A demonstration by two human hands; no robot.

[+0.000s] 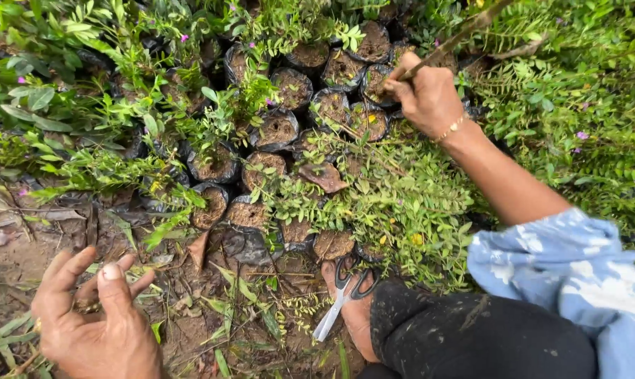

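Two hands are out over our plants. Our right hand [428,97] reaches far forward with the arm stretched out, a blue sleeve [570,281] pushed up and a thin bracelet [449,129] on the wrist. It is closed tight around a stick [458,36], which points up and away above the black bags [289,126] of soil. Our left hand [96,319] hangs low near the bare dirt, palm up, fingers curled loose and spread, holding nothing. Scissors [342,295] with black handles lie on our foot [356,316], close to the nearest bags.
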